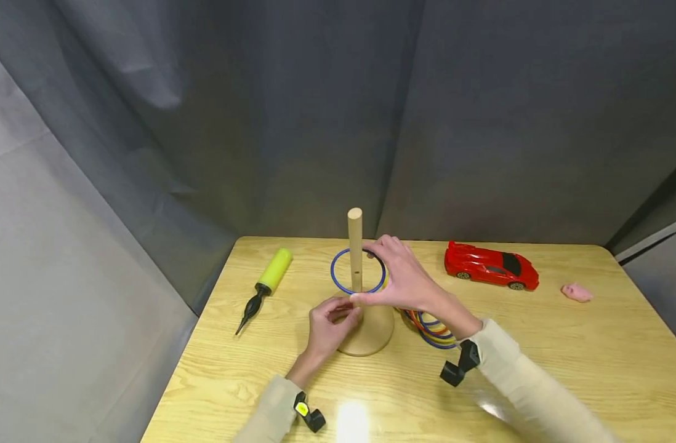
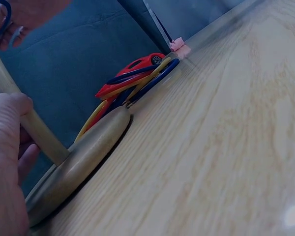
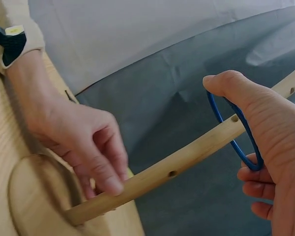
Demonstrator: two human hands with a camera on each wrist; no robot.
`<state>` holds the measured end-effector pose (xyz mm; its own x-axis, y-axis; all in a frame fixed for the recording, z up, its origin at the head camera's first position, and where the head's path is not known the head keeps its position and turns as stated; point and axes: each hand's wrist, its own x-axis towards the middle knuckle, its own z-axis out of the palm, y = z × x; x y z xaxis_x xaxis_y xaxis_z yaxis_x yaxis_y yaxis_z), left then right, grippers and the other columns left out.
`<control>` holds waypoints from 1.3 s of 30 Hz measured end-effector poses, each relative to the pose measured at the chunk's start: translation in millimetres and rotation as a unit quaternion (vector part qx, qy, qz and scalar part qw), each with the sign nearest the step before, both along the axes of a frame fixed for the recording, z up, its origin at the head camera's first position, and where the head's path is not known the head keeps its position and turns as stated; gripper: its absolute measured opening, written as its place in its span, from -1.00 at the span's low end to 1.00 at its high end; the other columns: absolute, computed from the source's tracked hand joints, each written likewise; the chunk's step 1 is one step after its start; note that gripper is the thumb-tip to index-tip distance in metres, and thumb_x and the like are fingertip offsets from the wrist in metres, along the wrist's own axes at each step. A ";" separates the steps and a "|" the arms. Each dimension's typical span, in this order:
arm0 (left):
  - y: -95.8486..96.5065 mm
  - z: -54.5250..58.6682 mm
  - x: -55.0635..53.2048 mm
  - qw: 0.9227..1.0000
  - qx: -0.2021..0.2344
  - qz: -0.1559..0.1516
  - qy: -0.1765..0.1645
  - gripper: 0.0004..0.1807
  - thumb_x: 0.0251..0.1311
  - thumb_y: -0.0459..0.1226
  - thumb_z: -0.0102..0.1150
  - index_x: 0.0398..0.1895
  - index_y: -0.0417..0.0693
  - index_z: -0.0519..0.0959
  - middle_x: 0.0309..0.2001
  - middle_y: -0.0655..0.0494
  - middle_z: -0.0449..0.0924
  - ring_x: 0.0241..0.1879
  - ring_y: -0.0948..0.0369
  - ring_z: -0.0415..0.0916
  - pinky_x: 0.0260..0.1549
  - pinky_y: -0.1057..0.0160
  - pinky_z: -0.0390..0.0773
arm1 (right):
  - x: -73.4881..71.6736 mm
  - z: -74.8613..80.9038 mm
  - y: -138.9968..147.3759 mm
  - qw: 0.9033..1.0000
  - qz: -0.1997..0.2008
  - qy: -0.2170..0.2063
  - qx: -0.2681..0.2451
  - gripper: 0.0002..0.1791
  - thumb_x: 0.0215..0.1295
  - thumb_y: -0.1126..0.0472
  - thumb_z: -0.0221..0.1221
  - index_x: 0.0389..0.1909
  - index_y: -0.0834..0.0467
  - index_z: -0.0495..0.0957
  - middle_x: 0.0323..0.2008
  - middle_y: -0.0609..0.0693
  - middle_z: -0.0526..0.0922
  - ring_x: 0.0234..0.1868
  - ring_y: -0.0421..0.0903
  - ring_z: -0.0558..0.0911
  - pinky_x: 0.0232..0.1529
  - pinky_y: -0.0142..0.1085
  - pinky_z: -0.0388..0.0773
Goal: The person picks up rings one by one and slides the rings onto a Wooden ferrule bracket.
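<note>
Blue ring (image 1: 332,271) circles the wooden peg (image 1: 356,243), pinched by my right hand (image 1: 402,280); below it, my left hand (image 1: 328,327) grips the peg near its round base (image 1: 378,337).

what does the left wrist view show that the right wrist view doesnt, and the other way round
Only the left wrist view shows the red toy car, the small pink toy and the pile of coloured rings beyond the base.

Only the right wrist view shows the left arm's cream sleeve and the dark wrist-worn device over it.

Both show the left hand at the wooden post, the post's round base, the right hand holding a blue ring, and the tabletop.
</note>
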<state>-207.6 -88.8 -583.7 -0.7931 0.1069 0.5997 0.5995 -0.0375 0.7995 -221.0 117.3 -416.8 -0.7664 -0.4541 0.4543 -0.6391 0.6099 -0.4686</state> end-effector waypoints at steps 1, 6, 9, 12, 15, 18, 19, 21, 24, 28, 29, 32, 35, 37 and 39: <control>-0.6 -0.7 -0.8 1.000 0.001 -0.005 0.004 -0.76 0.16 -0.60 0.41 -0.09 -0.41 0.71 -0.18 -0.29 0.74 -0.24 -0.07 0.77 -0.19 -0.03 0.81 | 0.1 -3.9 0.1 1.000 0.001 -0.003 -0.003 0.03 -0.18 -0.37 0.57 0.31 0.08 0.55 -0.09 -0.06 0.52 -0.03 -0.07 0.44 -0.01 -0.12 0.39; -1.8 11.1 3.3 1.000 -0.014 0.010 0.013 -0.83 0.14 -0.62 0.40 -0.19 -0.46 0.71 -0.24 -0.33 0.73 -0.25 0.08 0.77 -0.18 0.13 0.81 | 0.2 -22.7 -1.1 1.000 0.010 -0.007 -0.015 0.00 -0.19 -0.33 0.59 0.28 0.09 0.57 -0.07 -0.05 0.54 0.05 -0.04 0.47 0.09 -0.05 0.39; -5.2 5.8 2.5 0.999 -0.027 0.028 -0.010 -0.83 0.10 -0.62 0.44 -0.21 -0.45 0.72 -0.22 -0.33 0.75 -0.24 0.08 0.77 -0.13 0.16 0.80 | 1.4 -32.5 -2.8 1.000 0.009 -0.008 -0.016 0.03 -0.23 -0.32 0.62 0.29 0.11 0.56 -0.05 -0.05 0.54 0.05 -0.03 0.47 0.08 -0.06 0.41; -11.2 -4.4 0.3 0.998 -0.035 0.036 -0.030 -0.76 0.07 -0.59 0.48 -0.16 -0.41 0.73 -0.16 -0.29 0.77 -0.20 0.06 0.78 -0.04 0.20 0.77 | 3.9 -40.9 -4.9 1.000 0.007 -0.014 -0.016 0.05 -0.25 -0.30 0.64 0.30 0.13 0.56 -0.05 -0.04 0.54 0.03 -0.04 0.47 0.06 -0.08 0.41; -17.7 -4.8 1.8 0.997 -0.055 0.038 -0.037 -0.69 0.09 -0.51 0.52 -0.06 -0.36 0.74 -0.09 -0.23 0.78 -0.10 -0.05 0.77 0.08 0.26 0.71 | 6.1 -49.9 -5.4 1.000 0.001 -0.023 -0.017 0.05 -0.24 -0.31 0.63 0.30 0.12 0.56 -0.06 -0.05 0.54 0.02 -0.05 0.48 0.06 -0.09 0.42; -24.1 -2.6 3.5 0.994 -0.094 0.040 -0.032 -0.55 0.10 -0.40 0.57 0.07 -0.35 0.70 0.02 -0.23 0.76 0.06 -0.15 0.71 0.22 0.25 0.62 | 7.4 -60.2 -5.1 0.999 -0.003 -0.030 -0.014 0.05 -0.22 -0.35 0.61 0.30 0.10 0.56 -0.07 -0.06 0.53 0.00 -0.08 0.48 0.05 -0.10 0.42; -26.3 -1.8 3.9 0.993 -0.108 0.040 -0.032 -0.49 0.10 -0.35 0.59 0.13 -0.34 0.68 0.07 -0.23 0.74 0.12 -0.16 0.68 0.27 0.22 0.59 | 7.6 -63.9 -4.9 0.999 -0.004 -0.034 -0.012 0.05 -0.21 -0.36 0.60 0.31 0.10 0.56 -0.07 -0.07 0.52 0.00 -0.09 0.48 0.05 -0.10 0.42; -30.5 -0.8 4.1 0.989 -0.139 0.037 -0.034 -0.36 0.12 -0.26 0.60 0.26 -0.30 0.61 0.19 -0.23 0.68 0.24 -0.17 0.61 0.35 0.12 0.53 | 8.0 -71.1 -4.7 0.999 -0.004 -0.041 -0.010 0.05 -0.20 -0.36 0.60 0.32 0.10 0.56 -0.05 -0.07 0.52 0.00 -0.09 0.48 0.07 -0.09 0.43; -36.9 0.2 4.9 0.978 -0.196 0.032 -0.064 -0.15 0.14 -0.05 0.59 0.46 -0.14 0.47 0.39 -0.14 0.53 0.42 -0.08 0.44 0.44 -0.04 0.42 | 8.6 -81.7 -4.5 0.999 -0.002 -0.049 -0.009 0.06 -0.19 -0.34 0.60 0.34 0.11 0.54 -0.03 -0.05 0.54 0.03 -0.08 0.50 0.08 -0.07 0.45; -43.0 1.3 6.4 0.947 -0.300 0.035 -0.111 0.15 0.07 0.25 0.51 0.64 -0.03 0.22 0.59 -0.05 0.25 0.59 -0.02 0.15 0.51 -0.17 0.27 | 9.3 -94.0 -2.2 0.999 0.004 -0.049 -0.014 0.07 -0.19 -0.34 0.61 0.34 0.12 0.54 0.00 0.06 0.58 0.05 -0.05 0.49 0.07 -0.06 0.45; -44.5 1.3 6.5 0.937 -0.329 0.038 -0.114 0.23 0.04 0.31 0.49 0.67 -0.05 0.15 0.62 -0.06 0.18 0.61 -0.03 0.09 0.52 -0.19 0.24 | 9.3 -97.4 -1.8 0.999 0.003 -0.047 -0.013 0.06 -0.19 -0.35 0.60 0.34 0.11 0.55 0.01 0.07 0.58 0.05 -0.05 0.48 0.06 -0.07 0.44; -48.7 1.5 7.0 0.908 -0.402 0.042 -0.112 0.40 -0.05 0.43 0.44 0.70 -0.08 0.01 0.66 -0.11 0.04 0.64 -0.03 -0.02 0.54 -0.19 0.19 | 9.2 -106.7 -2.3 0.999 -0.006 -0.040 -0.012 0.05 -0.18 -0.41 0.57 0.33 0.07 0.57 0.04 0.05 0.56 0.05 -0.07 0.44 0.05 -0.09 0.41; -52.6 1.2 7.6 0.886 -0.448 0.047 -0.109 0.51 -0.15 0.51 0.42 0.72 -0.08 -0.07 0.68 -0.08 -0.03 0.66 0.02 -0.08 0.56 -0.14 0.16 | 10.1 -116.3 -4.6 0.999 -0.020 -0.039 0.002 0.06 -0.20 -0.44 0.56 0.32 0.06 0.57 0.03 -0.03 0.51 0.03 -0.09 0.40 0.02 -0.13 0.34; -54.4 1.0 8.9 0.877 -0.466 0.046 -0.108 0.56 -0.21 0.56 0.39 0.72 -0.08 -0.10 0.69 -0.07 -0.06 0.67 0.05 -0.11 0.58 -0.10 0.12 | 11.5 -122.3 -6.3 0.999 -0.028 -0.038 0.020 0.07 -0.22 -0.47 0.55 0.31 0.07 0.58 0.00 -0.06 0.48 0.02 -0.09 0.38 -0.01 -0.16 0.31; -55.0 0.5 10.0 0.871 -0.476 0.045 -0.110 0.59 -0.23 0.59 0.36 0.72 -0.07 -0.11 0.69 -0.06 -0.07 0.67 0.07 -0.14 0.60 -0.06 0.09 | 13.1 -127.2 -7.6 0.998 -0.034 -0.040 0.036 0.09 -0.23 -0.47 0.55 0.30 0.11 0.58 -0.04 -0.07 0.46 0.00 -0.08 0.36 -0.05 -0.18 0.26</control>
<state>-197.6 -143.8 -583.2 -0.9079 0.4056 0.1055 0.3952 0.7447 0.5378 -207.8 109.7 -544.0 -0.8289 -0.4293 0.3588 -0.5577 0.6851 -0.4686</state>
